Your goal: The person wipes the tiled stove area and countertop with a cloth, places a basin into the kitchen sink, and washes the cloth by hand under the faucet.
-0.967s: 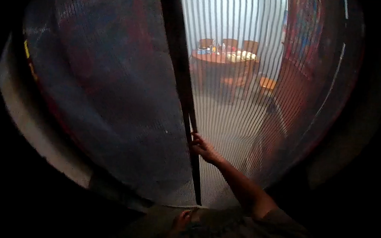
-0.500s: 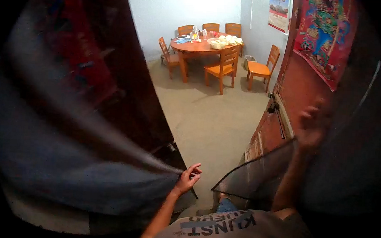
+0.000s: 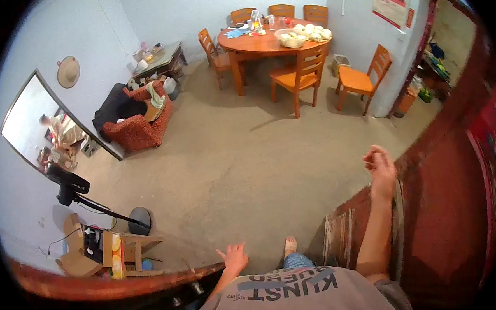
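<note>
On my remote feed, the left hand (image 3: 234, 259), spread and empty, is beside the left door leaf (image 3: 92, 290); the right hand (image 3: 381, 172), loosely curled, empty, hovers near the open right door leaf (image 3: 443, 221).

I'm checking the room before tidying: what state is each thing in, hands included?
Left hand: open, fingers spread, nothing held
Right hand: raised, fingers loosely bent, nothing held
Right red door: swung open
Cardboard box: flaps open
Straw hat: hung up
Pedestal fan: standing; running or not, unclear
Basket: filled
Armchair: upright, draped
Round wooden table: partly covered
</note>
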The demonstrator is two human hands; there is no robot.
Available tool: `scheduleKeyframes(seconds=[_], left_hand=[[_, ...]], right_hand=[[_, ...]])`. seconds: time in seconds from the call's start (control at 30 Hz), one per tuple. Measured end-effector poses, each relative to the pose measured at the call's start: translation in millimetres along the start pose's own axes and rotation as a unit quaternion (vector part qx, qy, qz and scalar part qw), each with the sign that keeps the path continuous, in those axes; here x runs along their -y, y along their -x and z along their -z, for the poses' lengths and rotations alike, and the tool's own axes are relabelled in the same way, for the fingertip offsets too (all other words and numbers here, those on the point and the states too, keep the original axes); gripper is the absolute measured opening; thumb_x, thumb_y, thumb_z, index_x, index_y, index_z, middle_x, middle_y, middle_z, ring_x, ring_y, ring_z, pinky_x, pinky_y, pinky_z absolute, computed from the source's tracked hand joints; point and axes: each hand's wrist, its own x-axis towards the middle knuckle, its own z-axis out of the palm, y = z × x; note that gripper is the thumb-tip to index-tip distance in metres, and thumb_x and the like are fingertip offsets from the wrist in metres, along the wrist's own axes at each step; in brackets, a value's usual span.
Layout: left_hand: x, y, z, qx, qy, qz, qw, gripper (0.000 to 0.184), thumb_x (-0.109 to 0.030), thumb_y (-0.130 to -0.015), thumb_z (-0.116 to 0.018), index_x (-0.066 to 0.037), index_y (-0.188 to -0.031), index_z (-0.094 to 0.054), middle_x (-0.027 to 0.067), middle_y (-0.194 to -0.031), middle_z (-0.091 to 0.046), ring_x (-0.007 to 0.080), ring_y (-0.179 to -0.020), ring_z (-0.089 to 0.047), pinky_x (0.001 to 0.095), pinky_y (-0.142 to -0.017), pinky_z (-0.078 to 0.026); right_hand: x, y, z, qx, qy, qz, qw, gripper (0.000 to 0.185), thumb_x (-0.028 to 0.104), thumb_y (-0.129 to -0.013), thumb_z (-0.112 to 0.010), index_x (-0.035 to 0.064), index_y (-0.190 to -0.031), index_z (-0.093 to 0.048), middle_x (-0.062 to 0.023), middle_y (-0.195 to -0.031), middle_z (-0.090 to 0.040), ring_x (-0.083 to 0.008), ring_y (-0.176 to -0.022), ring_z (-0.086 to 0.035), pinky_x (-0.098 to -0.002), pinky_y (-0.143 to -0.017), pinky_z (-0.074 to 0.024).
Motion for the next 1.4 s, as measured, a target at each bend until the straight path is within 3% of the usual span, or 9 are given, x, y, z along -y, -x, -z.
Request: scheduleKeyframes(seconds=[0.13,0.27,0.37,0.5,0.83,0.93,1.1,1.27,1.4], left_hand=[[1.5,-79.8,10.0,0.23,0.032,0.307,0.923,0.044,-0.037,-0.08,-0.056,-0.013,-0.116,-0.054,0.0142,-0.12,-0.05,0.0346,-0.119,-0.039,0.0753,-0.089,-0.012],[48.9,-129.6,-63.0,0.42,0.078,0.254,0.868,0.039,-0.033,-0.08,-0.059,-0.007,-0.109,-0.057,0.0146,-0.115,-0.054,0.032,-0.11,-0.048,0.0629,-0.092,-0.028],[53.7,-174.6,-61.6,0.357,0.178,0.244,0.884,0.037,-0.031,-0.08,-0.059,-0.007,-0.108,-0.057,0.0144,-0.114,-0.054,0.0313,-0.108,-0.049,0.0598,-0.092,-0.03],[54.1,-267.6,-17.0,0.254,0.255,0.229,0.904,0.035,-0.029,-0.081,-0.058,-0.005,-0.107,-0.058,0.0142,-0.112,-0.055,0.0304,-0.107,-0.051,0.0558,-0.092,-0.032],[57.9,-612.2,106.3,0.202,0.25,-0.096,0.942,0.03,-0.024,-0.082,-0.058,-0.002,-0.103,-0.058,0.0137,-0.109,-0.056,0.0282,-0.102,-0.054,0.0456,-0.091,-0.038],[-77.5,-657.0,245.7,0.198,0.321,-0.283,0.882,0.022,-0.012,-0.085,-0.052,0.002,-0.102,-0.055,0.0131,-0.103,-0.057,0.0227,-0.096,-0.057,0.0289,-0.086,-0.043],[-312.5,-638.2,362.1,0.324,0.315,-0.647,0.614,0.035,-0.008,-0.087,-0.051,0.001,-0.12,-0.044,0.0146,-0.116,-0.051,0.0248,-0.109,-0.049,0.034,-0.092,-0.038],[-397.3,-610.5,416.4,0.382,0.278,-0.81,0.348,0.063,-0.015,-0.083,-0.058,-0.001,-0.135,-0.026,0.017,-0.134,-0.036,0.0306,-0.124,-0.035,0.0384,-0.1,-0.03],[-472.6,-521.2,430.8,0.406,0.199,-0.838,0.305,0.068,-0.017,-0.08,-0.062,0.0,-0.134,-0.025,0.0195,-0.135,-0.033,0.0328,-0.124,-0.034,0.0388,-0.099,-0.03]], right_hand=[[-159.3,-182.0,43.4,0.065,0.327,-0.067,0.94,0.025,0.022,-0.088,-0.051,0.0047,-0.105,-0.058,-0.0074,-0.098,-0.061,-0.0241,-0.092,-0.058,-0.0366,-0.08,-0.0441],[-197.6,-266.8,104.4,0.123,0.763,-0.291,0.564,0.033,0.024,-0.083,-0.051,0.011,-0.113,-0.058,-0.0131,-0.12,-0.053,-0.0298,-0.112,-0.049,-0.0493,-0.09,-0.0387],[-201.5,-262.2,132.6,0.183,0.85,-0.325,0.372,0.035,0.023,-0.08,-0.055,0.014,-0.113,-0.059,-0.0086,-0.123,-0.052,-0.0318,-0.115,-0.047,-0.0675,-0.091,-0.0221],[-180.9,-293.8,94.9,0.231,0.847,-0.362,0.313,0.034,0.026,-0.082,-0.052,0.0127,-0.112,-0.06,-0.0066,-0.122,-0.054,-0.0295,-0.113,-0.049,-0.0615,-0.091,-0.0258],[-215.3,-252.1,-27.2,0.228,0.847,-0.352,0.327,0.024,0.022,-0.082,-0.053,0.0118,-0.098,-0.067,-0.0062,-0.101,-0.063,-0.0261,-0.1,-0.053,-0.0524,-0.083,-0.0298],[-238.4,-286.1,-93.9,0.106,0.846,-0.265,0.451,0.015,0.021,-0.073,-0.059,0.0119,-0.083,-0.067,-0.0046,-0.084,-0.063,-0.0231,-0.09,-0.052,-0.0472,-0.077,-0.03],[-303.7,-254.2,-161.4,-0.192,0.469,-0.166,0.846,0.024,0.023,-0.082,-0.054,0.01,-0.1,-0.059,-0.009,-0.096,-0.061,-0.0204,-0.095,-0.056,-0.0382,-0.077,-0.0426],[-393.3,-203.8,-277.4,-0.492,0.115,-0.275,0.818,0.02,0.022,-0.084,-0.053,0.0052,-0.095,-0.055,-0.0078,-0.085,-0.058,-0.0161,-0.078,-0.061,-0.0331,-0.063,-0.048],[-412.9,-115.3,-288.5,-0.78,0.056,0.045,0.622,0.016,0.022,-0.085,-0.053,0.0069,-0.089,-0.052,-0.0039,-0.08,-0.055,-0.0161,-0.074,-0.059,-0.0294,-0.056,-0.0436]])
